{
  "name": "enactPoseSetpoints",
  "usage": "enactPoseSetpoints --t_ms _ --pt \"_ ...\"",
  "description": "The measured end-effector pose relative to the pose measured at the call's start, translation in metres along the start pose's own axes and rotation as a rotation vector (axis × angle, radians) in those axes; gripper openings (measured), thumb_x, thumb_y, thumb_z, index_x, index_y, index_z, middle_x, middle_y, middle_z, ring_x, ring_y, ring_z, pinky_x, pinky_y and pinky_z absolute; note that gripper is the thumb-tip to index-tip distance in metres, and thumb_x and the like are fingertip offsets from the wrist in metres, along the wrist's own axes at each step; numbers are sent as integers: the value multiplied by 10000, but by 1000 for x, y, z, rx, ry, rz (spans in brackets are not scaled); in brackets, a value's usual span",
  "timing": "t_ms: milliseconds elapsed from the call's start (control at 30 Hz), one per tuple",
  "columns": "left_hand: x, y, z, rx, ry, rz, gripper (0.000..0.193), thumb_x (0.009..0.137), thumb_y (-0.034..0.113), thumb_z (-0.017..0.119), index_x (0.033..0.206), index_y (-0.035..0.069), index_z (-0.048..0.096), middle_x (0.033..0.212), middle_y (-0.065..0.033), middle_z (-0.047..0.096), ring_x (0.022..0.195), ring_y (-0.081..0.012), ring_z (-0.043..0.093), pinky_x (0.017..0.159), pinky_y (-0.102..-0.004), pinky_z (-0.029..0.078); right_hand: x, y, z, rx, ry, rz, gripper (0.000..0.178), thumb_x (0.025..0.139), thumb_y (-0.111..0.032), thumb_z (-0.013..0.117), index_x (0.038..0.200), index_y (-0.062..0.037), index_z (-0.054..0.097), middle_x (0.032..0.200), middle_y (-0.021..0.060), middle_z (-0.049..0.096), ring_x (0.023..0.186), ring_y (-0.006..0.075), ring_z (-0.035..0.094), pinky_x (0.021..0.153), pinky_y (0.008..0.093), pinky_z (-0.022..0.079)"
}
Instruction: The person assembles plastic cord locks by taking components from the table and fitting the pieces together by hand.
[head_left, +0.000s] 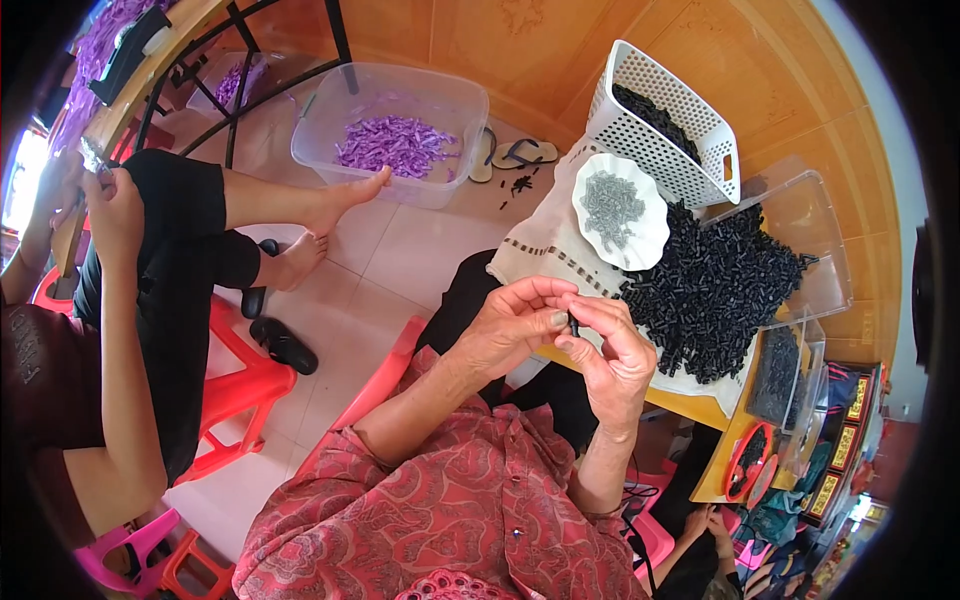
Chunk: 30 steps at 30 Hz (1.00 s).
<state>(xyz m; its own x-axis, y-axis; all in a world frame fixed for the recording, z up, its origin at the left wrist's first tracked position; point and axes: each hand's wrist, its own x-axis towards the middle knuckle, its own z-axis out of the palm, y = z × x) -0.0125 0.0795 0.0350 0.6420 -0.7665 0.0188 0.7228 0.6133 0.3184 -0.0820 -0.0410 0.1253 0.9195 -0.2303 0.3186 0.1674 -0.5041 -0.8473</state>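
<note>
My left hand (pixel 512 328) and my right hand (pixel 612 360) meet in front of my chest, fingertips closed together. Pinched between them is a small black piece (pixel 573 323), mostly hidden by the fingers. Just beyond my right hand, a large heap of short black tube-like pieces (pixel 708 290) covers the table's cloth (pixel 545 245). A white scalloped dish (pixel 653 228) at the heap's left edge holds many tiny see-through grey pieces (pixel 612 208).
A white perforated basket (pixel 640 150) with black pieces stands behind the dish. A see-through bin (pixel 825 245) is at the heap's right. On the floor are a tub (pixel 470 130) of purple pieces, sandals (pixel 525 153) and a red stool (pixel 240 385). Another person (pixel 130 300) sits at left.
</note>
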Motion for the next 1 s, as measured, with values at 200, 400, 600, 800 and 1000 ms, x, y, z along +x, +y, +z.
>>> enactPoseSetpoints --t_ms 200,400,600,800,1000 --pt "0 -3 4 -15 47 -34 299 901 20 631 1196 2 588 1094 -83 635 988 -171 610 851 -319 507 -3 -1 -1 9 20 70 416 635 47 805 1029 -22 688 1000 91 692 920 204 625 792 305 515" --pt "0 -4 1 -35 29 -81 290 895 38 646 1178 -2 595 1104 -91 638 1018 -188 608 878 -333 508 -4 1 -1 -82 -4 68 443 619 71 800 1035 -28 685 1003 83 689 882 189 614 741 294 518" --pt "1 -7 0 -91 32 -95 307 885 41 657 1183 -1 594 1110 -97 637 1029 -189 607 893 -334 504 -2 -1 -2 -80 10 105 445 626 61 800 1044 -35 683 1005 79 688 882 188 616 690 293 515" --pt "2 -9 -3 -58 45 -86 319 885 42 659 1194 0 591 1122 -88 633 1024 -167 602 895 -325 497 -2 0 -1 -118 -2 94 444 622 54 802 1041 -34 682 996 75 685 859 183 613 652 284 503" --pt "1 -9 -5 -55 21 -93 346 871 21 668 1205 -8 583 1126 -82 632 1034 -158 598 904 -316 489 -1 -3 -3 -139 -12 121 440 618 74 785 1030 -41 680 980 67 672 817 168 593 625 267 490"
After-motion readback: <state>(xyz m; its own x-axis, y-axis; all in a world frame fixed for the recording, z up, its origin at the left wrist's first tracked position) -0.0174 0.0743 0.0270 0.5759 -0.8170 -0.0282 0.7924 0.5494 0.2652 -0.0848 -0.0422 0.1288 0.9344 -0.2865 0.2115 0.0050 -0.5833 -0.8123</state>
